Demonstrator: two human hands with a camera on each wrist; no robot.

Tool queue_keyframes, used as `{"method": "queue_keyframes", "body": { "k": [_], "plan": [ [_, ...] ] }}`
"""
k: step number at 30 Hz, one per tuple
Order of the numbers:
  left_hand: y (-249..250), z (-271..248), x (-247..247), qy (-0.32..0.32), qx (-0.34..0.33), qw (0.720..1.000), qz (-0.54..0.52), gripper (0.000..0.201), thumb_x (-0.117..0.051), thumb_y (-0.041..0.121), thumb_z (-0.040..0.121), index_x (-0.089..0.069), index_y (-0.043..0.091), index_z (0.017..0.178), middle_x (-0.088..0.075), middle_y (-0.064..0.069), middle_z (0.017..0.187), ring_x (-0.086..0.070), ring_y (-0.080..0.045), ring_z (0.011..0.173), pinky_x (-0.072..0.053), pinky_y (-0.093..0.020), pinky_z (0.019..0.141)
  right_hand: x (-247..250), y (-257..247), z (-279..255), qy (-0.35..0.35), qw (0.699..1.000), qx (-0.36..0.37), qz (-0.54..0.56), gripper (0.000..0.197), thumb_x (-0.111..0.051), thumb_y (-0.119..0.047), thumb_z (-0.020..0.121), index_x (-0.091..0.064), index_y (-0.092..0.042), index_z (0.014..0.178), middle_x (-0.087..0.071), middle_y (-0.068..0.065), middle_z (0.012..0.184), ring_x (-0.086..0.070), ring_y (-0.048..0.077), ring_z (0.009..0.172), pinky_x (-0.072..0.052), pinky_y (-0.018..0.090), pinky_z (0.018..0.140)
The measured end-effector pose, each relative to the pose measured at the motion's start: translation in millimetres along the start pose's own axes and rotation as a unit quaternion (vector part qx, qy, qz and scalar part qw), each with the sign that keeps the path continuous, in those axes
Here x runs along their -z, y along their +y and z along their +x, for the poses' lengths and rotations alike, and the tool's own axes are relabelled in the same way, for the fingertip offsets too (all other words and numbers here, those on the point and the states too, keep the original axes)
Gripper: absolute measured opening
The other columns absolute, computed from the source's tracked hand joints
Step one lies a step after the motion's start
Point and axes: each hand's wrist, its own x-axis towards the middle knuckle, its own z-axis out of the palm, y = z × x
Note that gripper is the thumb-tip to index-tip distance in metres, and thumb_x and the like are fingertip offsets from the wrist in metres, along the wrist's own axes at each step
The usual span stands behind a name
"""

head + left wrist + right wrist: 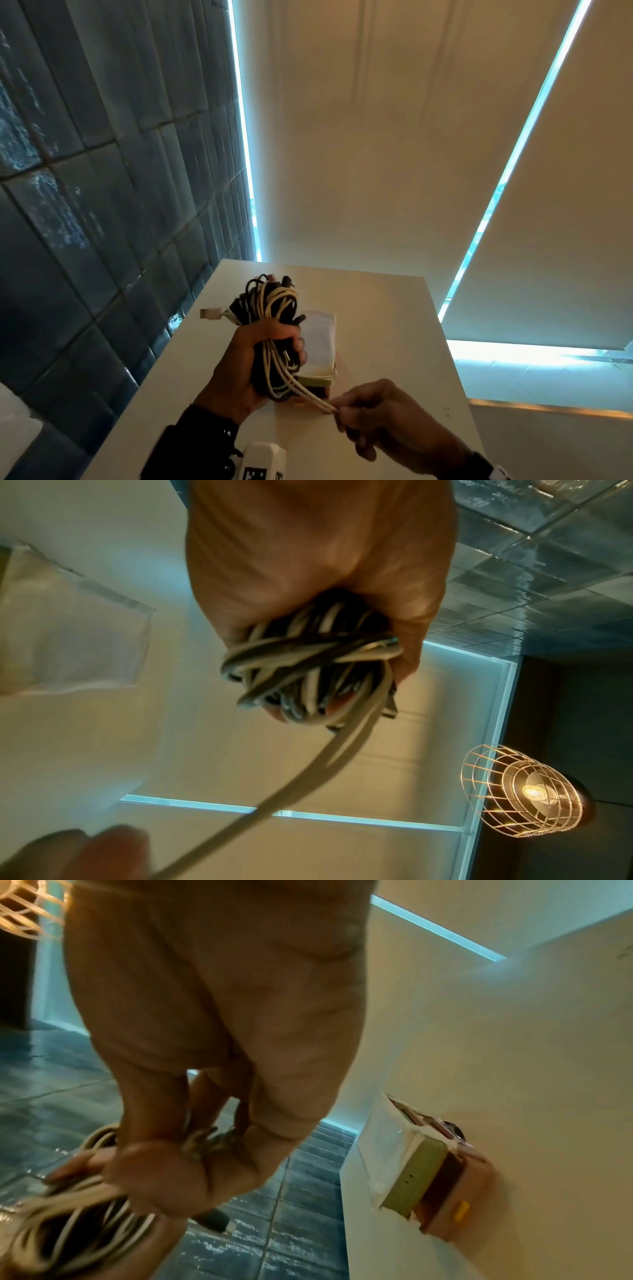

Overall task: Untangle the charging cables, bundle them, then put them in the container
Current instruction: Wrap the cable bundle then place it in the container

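Note:
My left hand [260,356] grips a coiled bundle of black and cream charging cables [270,305] above the white table [387,329]. A white plug end [209,313] sticks out of the bundle to the left. Several cream strands [308,394] run down from the bundle to my right hand [342,411], which pinches their ends near the table's front. In the left wrist view the coils [308,664] fill my fist and one cream strand [308,772] trails away. The right wrist view shows the bundle [85,1204] blurred beyond my fingers. The container [320,346] stands behind the bundle.
The container [431,1177] is a small box with a pale green band and a clear wrapped top [68,631]. A dark tiled wall [85,205] runs along the table's left edge. Window blinds [376,137] hang behind. A wire cage lamp [524,791] glows overhead.

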Motion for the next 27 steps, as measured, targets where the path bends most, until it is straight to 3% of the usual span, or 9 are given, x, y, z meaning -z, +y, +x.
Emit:
{"method": "queue_keyframes", "body": {
  "k": [5,9,11,16,19,22,24,25,27],
  "plan": [
    [-9.2,-9.7,-4.7,0.006,0.078,0.985,0.152,0.026,-0.070,-0.004,0.062,-0.062,-0.005,0.086,-0.061,-0.022,0.073,-0.061,-0.029,0.060,-0.052,-0.033,0.054,7.4,-34.2,2.0,0.086,0.980,0.057,-0.168,0.011,-0.072,0.000,0.079,-0.072,0.005,0.089,-0.066,0.023,0.073,-0.060,0.025,0.059,-0.053,0.030,0.053],
    [-20.1,-10.3,-10.0,0.005,0.069,0.978,0.197,0.041,-0.069,0.001,0.066,-0.062,-0.009,0.105,-0.062,-0.028,0.088,-0.062,-0.040,0.079,-0.053,-0.047,0.070,-0.1,-59.7,4.9,0.119,0.959,0.137,-0.217,0.010,-0.074,-0.001,0.079,-0.069,0.002,0.088,-0.071,0.024,0.078,-0.068,0.035,0.066,-0.056,0.032,0.058],
    [-23.7,-10.4,-11.3,0.002,0.060,0.980,0.189,0.046,-0.067,0.003,0.066,-0.065,-0.003,0.112,-0.066,-0.029,0.100,-0.064,-0.043,0.091,-0.054,-0.051,0.079,-5.0,-65.5,8.7,0.126,0.957,0.153,-0.212,0.012,-0.074,0.002,0.078,-0.067,0.005,0.087,-0.070,0.028,0.079,-0.069,0.036,0.066,-0.057,0.032,0.058],
    [-26.2,-10.7,-9.5,-0.008,0.042,0.986,0.161,0.047,-0.076,0.014,0.056,-0.073,0.008,0.102,-0.067,-0.021,0.095,-0.066,-0.030,0.086,-0.051,-0.042,0.074,-13.2,-67.1,16.6,0.172,0.953,0.181,-0.170,0.023,-0.076,0.000,0.075,-0.061,0.004,0.093,-0.070,0.025,0.074,-0.067,0.037,0.062,-0.055,0.034,0.053],
    [-24.7,-13.6,-6.1,-0.018,0.042,0.987,0.153,0.045,-0.077,0.012,0.055,-0.073,0.005,0.099,-0.065,-0.020,0.088,-0.065,-0.028,0.078,-0.053,-0.039,0.067,-18.3,-63.2,20.3,0.188,0.952,0.203,-0.130,0.037,-0.077,-0.002,0.074,-0.052,0.002,0.101,-0.069,0.022,0.069,-0.064,0.037,0.057,-0.051,0.034,0.047],
    [-22.6,-16.5,-4.5,-0.019,0.030,0.991,0.133,0.034,-0.071,0.002,0.062,-0.067,-0.001,0.095,-0.058,-0.017,0.074,-0.061,-0.025,0.063,-0.052,-0.034,0.055,-23.8,-57.0,24.8,0.211,0.944,0.208,-0.144,0.041,-0.081,-0.009,0.071,-0.052,-0.003,0.100,-0.067,0.007,0.061,-0.060,0.023,0.050,-0.048,0.029,0.045],
    [-21.3,-18.6,-4.3,-0.025,0.016,0.991,0.131,0.038,-0.067,-0.001,0.064,-0.061,-0.002,0.101,-0.054,-0.014,0.068,-0.057,-0.023,0.057,-0.050,-0.032,0.050,-23.3,-51.7,27.3,0.223,0.939,0.193,-0.179,0.053,-0.085,-0.025,0.064,-0.054,-0.009,0.104,-0.062,-0.002,0.058,-0.057,0.015,0.051,-0.051,0.034,0.054],
    [-20.8,-20.0,-5.3,-0.032,0.009,0.991,0.133,0.037,-0.067,-0.001,0.063,-0.061,-0.001,0.100,-0.053,-0.013,0.066,-0.056,-0.022,0.054,-0.049,-0.030,0.049,-21.3,-49.3,28.2,0.206,0.947,0.174,-0.173,0.064,-0.086,-0.034,0.061,-0.053,-0.011,0.111,-0.065,-0.003,0.066,-0.060,0.016,0.058,-0.054,0.038,0.064],
    [-22.2,-23.1,-10.5,-0.050,-0.013,0.986,0.157,0.027,-0.067,-0.002,0.062,-0.066,0.001,0.089,-0.054,-0.015,0.064,-0.055,-0.024,0.052,-0.048,-0.030,0.050,-19.3,-46.0,27.0,0.088,0.978,0.148,-0.117,0.088,-0.084,-0.048,0.060,-0.045,-0.012,0.130,-0.069,0.008,0.103,-0.067,0.026,0.092,-0.054,0.046,0.086]
  ]
}}
